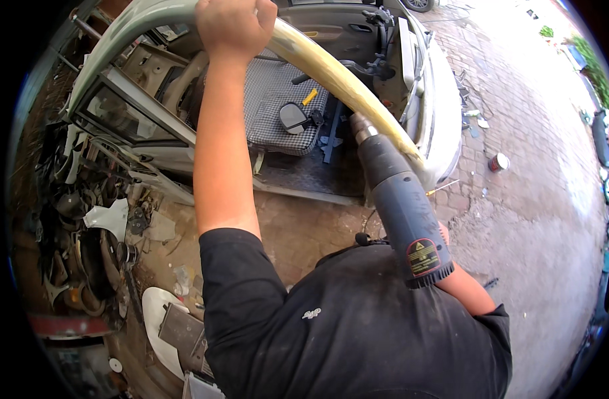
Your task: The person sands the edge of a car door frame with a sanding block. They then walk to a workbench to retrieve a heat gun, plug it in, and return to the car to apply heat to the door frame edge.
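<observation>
My left hand (236,28) is closed in a fist at the upper end of a yellowish, bare-looking pillar (341,80) on a pale car body (444,126). What its fingers hold, if anything, is hidden. A grey-black heat gun (401,199) points up and away, its metal nozzle (362,126) close beside the pillar's lower part. Most of my right hand (444,233) is behind the heat gun, with only a bit of it showing; it grips the tool there. Whether the nozzle touches the pillar I cannot tell.
Inside the car, a mirror (294,118) and a yellow-handled tool (309,97) lie on a checked seat (268,83). Scrap car parts (95,259) crowd the ground at left. A small can (498,162) stands on the brick paving (490,100) at right.
</observation>
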### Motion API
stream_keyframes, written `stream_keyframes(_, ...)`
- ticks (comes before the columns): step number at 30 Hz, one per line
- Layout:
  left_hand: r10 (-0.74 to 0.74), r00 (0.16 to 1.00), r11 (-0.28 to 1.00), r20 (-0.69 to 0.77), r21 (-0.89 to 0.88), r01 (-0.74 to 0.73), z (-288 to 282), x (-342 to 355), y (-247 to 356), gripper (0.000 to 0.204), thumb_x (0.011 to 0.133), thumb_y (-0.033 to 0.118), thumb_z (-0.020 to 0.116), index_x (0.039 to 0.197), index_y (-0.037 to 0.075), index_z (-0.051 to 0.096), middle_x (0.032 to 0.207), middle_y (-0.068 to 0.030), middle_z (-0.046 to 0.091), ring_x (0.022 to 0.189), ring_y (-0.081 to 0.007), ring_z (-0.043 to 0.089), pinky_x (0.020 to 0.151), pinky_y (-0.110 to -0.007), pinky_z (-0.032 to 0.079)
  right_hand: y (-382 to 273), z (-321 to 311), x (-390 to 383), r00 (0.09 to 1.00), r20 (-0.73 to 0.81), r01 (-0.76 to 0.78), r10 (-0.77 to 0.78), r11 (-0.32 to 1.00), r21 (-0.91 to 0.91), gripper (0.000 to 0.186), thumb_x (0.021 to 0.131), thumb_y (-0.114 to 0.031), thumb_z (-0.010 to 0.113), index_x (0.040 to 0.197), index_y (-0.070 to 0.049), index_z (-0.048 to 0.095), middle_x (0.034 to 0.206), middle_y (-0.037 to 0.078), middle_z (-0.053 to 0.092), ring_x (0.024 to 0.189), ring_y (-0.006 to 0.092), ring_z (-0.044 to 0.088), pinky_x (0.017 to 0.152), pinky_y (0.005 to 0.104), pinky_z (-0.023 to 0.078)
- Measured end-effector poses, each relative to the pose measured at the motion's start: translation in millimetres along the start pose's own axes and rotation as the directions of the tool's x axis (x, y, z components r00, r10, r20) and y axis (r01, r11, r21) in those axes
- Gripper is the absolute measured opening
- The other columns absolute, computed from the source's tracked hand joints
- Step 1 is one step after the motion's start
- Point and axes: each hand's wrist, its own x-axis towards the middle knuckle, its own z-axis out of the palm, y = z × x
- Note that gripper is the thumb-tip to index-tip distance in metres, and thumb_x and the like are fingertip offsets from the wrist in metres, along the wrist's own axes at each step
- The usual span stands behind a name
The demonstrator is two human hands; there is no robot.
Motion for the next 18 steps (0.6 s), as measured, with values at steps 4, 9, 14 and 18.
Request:
stream_keyframes(4, -0.030, 1.000, 1.000, 0.006, 0.005, 0.030, -2, -1, 1, 0.030, 0.081, 0.022, 0.054, 0.057, 0.005, 0.053, 0.063, -0.0144, 0.055, 0.070, -0.0370, 0.054, 0.077, -0.048, 0.041, 10, -22, -7, 0.999, 0.036, -0.049, 0.038, 0.932, 0.360, 0.040, 0.103, -0.016, 0.034, 0.137, 0.002, 0.044, 0.126, 0.020, 0.058, 0.109, 0.0307, 0.063, 0.093, 0.0417, 0.054)
stream_keyframes(9, -0.031, 1.000, 0.999, -0.003, 0.017, 0.031, 6, -5, 5, 0.031, 0.082, 0.023, 0.054, 0.057, 0.004, 0.054, 0.064, -0.0147, 0.055, 0.072, -0.0372, 0.054, 0.078, -0.048, 0.041, 14, -19, -3, 0.981, 0.195, -0.103, 0.011, 0.878, 0.468, 0.045, 0.103, -0.022, 0.031, 0.140, 0.001, 0.042, 0.132, 0.022, 0.053, 0.117, 0.0336, 0.058, 0.099, 0.0452, 0.050)
stream_keyframes(14, -0.040, 0.999, 0.998, -0.005, 0.039, 0.040, -3, -4, -1, 0.031, 0.082, 0.024, 0.054, 0.058, 0.004, 0.055, 0.065, -0.0150, 0.056, 0.073, -0.0373, 0.055, 0.078, -0.049, 0.041, 7, -10, -11, 0.989, 0.027, -0.135, 0.143, 0.839, 0.528, 0.045, 0.102, -0.025, 0.035, 0.138, 0.001, 0.043, 0.127, 0.021, 0.057, 0.109, 0.0310, 0.063, 0.094, 0.0419, 0.053)
stream_keyframes(18, -0.055, 0.998, 0.998, 0.020, 0.041, 0.054, 0, -4, -1, 0.031, 0.082, 0.024, 0.054, 0.058, 0.004, 0.055, 0.066, -0.0150, 0.057, 0.073, -0.0370, 0.055, 0.079, -0.049, 0.041, 2, -8, -18, 0.997, -0.035, 0.024, -0.068, 0.708, -0.706, 0.043, 0.102, -0.026, 0.040, 0.135, 0.001, 0.047, 0.125, 0.019, 0.059, 0.108, 0.0282, 0.064, 0.092, 0.0401, 0.054)
